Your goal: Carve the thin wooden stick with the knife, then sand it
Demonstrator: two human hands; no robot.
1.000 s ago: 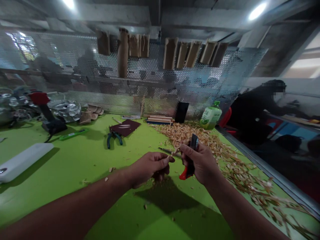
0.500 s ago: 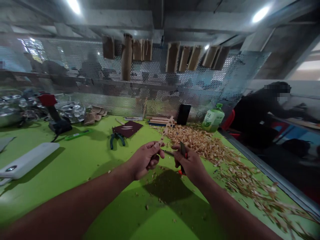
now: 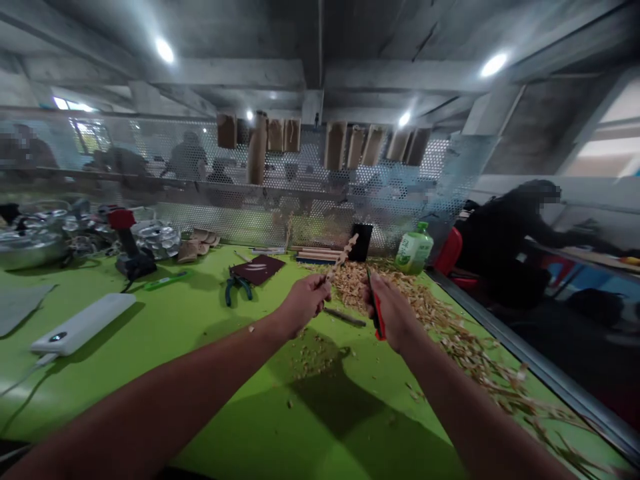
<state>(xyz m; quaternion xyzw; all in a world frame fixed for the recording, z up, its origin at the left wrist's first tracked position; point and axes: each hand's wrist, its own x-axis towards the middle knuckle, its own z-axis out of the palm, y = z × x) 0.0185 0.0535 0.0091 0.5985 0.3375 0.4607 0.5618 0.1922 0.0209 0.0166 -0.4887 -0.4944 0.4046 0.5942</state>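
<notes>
Hands now a bit further apart than half a second ago; view has tilted up, more ceiling showing; wooden stick leans further right.

Around: green table [image 3: 187,310], shavings pile [image 3: 417,293] centre right, trailing to lower right of frame. Grey slim tool [image 3: 346,317] lies on the table between the hands, centre. Wood crumbs [image 3: 315,355] scattered below it. Stick overlaps the shavings in view; its tip crosses the black slab [image 3: 363,243] standing behind. Green bottle [image 3: 415,249] right of slab. Wooden strips [image 3: 320,255] stacked, just left of slab. Left of centre: pliers [image 3: 229,291], beside a dark red sheet [image 3: 257,272]. Further left: green-cased tool [image 3: 167,281], red-topped power tool [image 3: 129,247], white box [image 3: 85,325] with cable. Perforated screen [image 3: 240,223] across the back, brown pieces [image 3: 335,145] along its upper edge. Seated person [image 3: 510,233] in dark clothes, right of frame.

Left hand [image 3: 303,303]: centre of frame, fingers curled, thumb pinching the lower end of the wooden stick [image 3: 345,255], knobbly, angled up to the right. Right hand [image 3: 393,307]: right of centre, wrapped around the red-and-black knife [image 3: 379,322], blade pointing up. Knife and stick well clear of each other. Right fingertips partly hidden.
</notes>
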